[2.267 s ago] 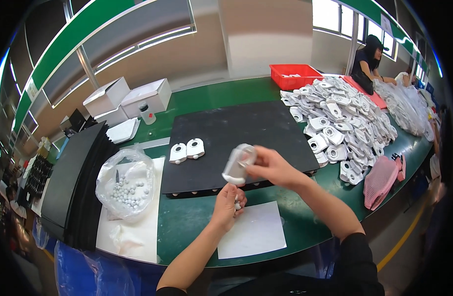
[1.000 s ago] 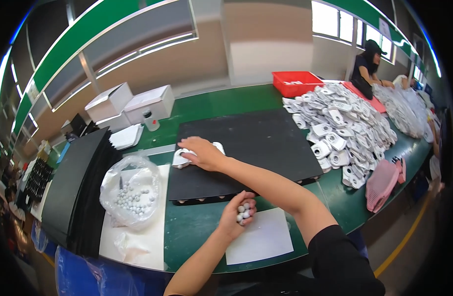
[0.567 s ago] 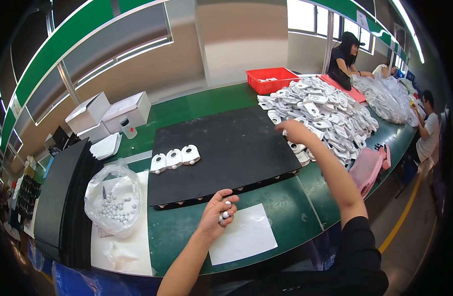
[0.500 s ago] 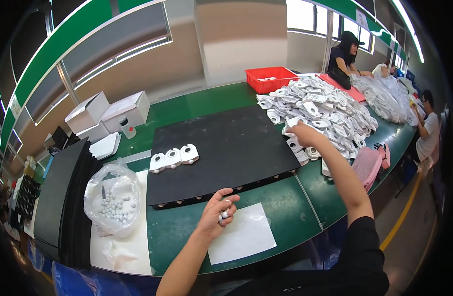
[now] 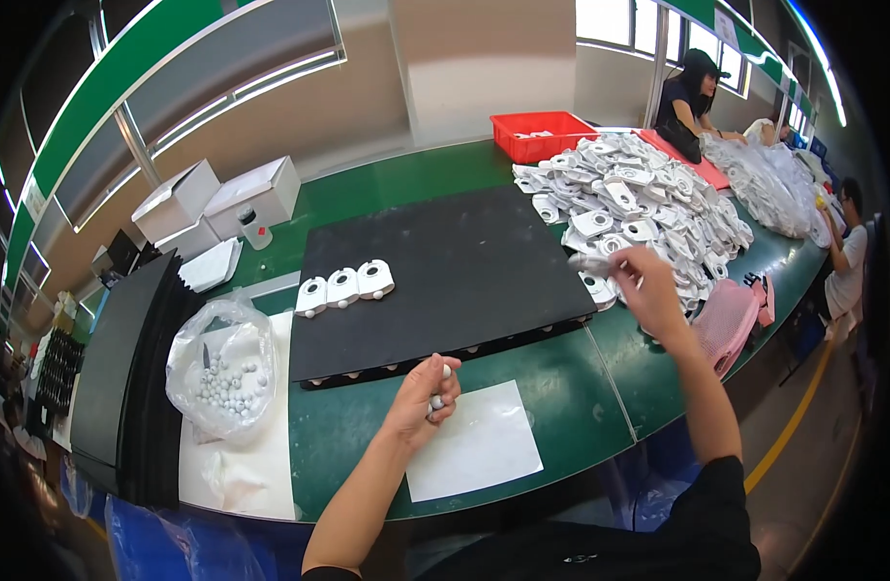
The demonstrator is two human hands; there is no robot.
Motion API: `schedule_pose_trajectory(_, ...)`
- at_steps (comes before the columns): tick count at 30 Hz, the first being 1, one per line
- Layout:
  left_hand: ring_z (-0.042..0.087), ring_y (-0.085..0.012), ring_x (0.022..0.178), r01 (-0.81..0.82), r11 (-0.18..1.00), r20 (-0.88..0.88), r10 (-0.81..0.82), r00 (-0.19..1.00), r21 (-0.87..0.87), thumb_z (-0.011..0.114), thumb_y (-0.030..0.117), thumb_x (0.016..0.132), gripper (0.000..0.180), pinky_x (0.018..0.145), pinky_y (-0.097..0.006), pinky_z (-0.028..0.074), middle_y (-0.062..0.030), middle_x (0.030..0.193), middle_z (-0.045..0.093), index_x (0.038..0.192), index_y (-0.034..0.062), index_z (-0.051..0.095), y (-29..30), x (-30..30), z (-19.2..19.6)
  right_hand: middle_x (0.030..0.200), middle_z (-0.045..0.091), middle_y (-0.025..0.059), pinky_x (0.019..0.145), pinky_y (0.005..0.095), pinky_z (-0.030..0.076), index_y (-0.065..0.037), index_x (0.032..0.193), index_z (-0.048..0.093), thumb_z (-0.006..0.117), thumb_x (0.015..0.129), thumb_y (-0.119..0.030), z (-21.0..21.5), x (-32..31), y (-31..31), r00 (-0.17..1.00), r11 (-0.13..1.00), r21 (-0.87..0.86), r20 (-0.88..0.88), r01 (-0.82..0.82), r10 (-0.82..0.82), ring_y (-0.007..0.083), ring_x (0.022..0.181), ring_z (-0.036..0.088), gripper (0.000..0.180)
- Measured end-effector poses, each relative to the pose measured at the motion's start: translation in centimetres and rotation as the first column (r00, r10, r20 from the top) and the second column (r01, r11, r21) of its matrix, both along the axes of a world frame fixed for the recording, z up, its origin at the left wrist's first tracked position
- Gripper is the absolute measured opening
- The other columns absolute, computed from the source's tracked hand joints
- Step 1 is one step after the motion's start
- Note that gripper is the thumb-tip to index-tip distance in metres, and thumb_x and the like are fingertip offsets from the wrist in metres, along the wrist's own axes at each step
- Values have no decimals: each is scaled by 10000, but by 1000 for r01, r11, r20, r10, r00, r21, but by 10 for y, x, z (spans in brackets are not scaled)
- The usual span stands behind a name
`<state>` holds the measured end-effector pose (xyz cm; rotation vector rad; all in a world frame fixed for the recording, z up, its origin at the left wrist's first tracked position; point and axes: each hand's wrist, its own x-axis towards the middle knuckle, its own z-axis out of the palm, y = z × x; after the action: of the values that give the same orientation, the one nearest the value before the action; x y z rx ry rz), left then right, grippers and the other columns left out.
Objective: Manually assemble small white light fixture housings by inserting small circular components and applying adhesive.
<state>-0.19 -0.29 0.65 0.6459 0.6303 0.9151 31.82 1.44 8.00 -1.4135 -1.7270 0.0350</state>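
Observation:
My left hand (image 5: 424, 402) is curled round a few small white balls (image 5: 435, 403), above the near edge of a black board (image 5: 445, 281). Between the thumb and fingers of my right hand (image 5: 650, 292) is a flat white plastic part (image 5: 588, 262), somewhat blurred, over the board's right edge. A large heap of similar white parts (image 5: 648, 208) lies just beyond that hand. Toward the board's left side, three white parts (image 5: 342, 288) with round dark holes sit in a row, small balls at their lower edges.
Left of the board, a clear plastic bag (image 5: 179, 387) holds many white balls. A stack of black boards (image 5: 125, 387), white boxes (image 5: 256, 194) and a small bottle (image 5: 255, 230) stand farther left. A red bin (image 5: 508, 136), pink bag (image 5: 728, 324) and white paper sheet (image 5: 484, 441) are around. Co-workers sit beyond.
My right hand has drawn back from the heap toward me, with a white part now in its fingers. My left hand's fingers have curled more tightly round the balls. The view has shifted slightly.

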Motion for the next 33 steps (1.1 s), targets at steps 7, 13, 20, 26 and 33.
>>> schedule_pose_trajectory(7,406,-65,562,-99,994,96,102,990,-38,550,213,870,239,371,-162,258,-6,744,470,1060,68,538,5,0,2,802,564,18,631,214,447,-30,958,518,567,825,-61,-64,-103,-47,536,595,-308,-806,-743,252,72,711,532,145)
schedule_pose_trajectory(13,398,-56,552,-99,995,124,98,987,2,585,138,840,204,368,-156,258,-36,887,536,1030,78,541,7,0,1,817,570,25,637,204,446,-15,962,505,534,855,-66,-94,-122,-53,601,565,-376,-747,-734,284,69,711,534,122)
schedule_pose_trajectory(20,392,-47,545,-69,998,116,70,991,-12,589,120,835,165,367,-150,258,-67,947,567,989,74,553,7,-1,-4,793,582,41,631,227,448,-11,942,515,544,842,-69,-90,-128,-59,726,659,-387,-579,-645,371,89,703,548,119)
schedule_pose_trajectory(26,394,-48,551,-79,996,99,82,992,-35,587,147,843,165,366,-145,261,-57,918,568,983,67,555,7,-1,-3,784,568,31,601,215,435,-18,950,514,547,845,-69,-92,-127,-60,715,683,-356,-604,-637,352,75,672,528,121)
schedule_pose_trajectory(33,400,-51,567,-79,997,127,81,989,-23,588,155,843,180,369,-144,258,-43,894,561,998,70,557,7,-1,-4,773,551,104,613,303,431,-17,912,514,538,804,-32,-81,-128,-64,819,752,-355,-391,-555,420,213,669,530,111)
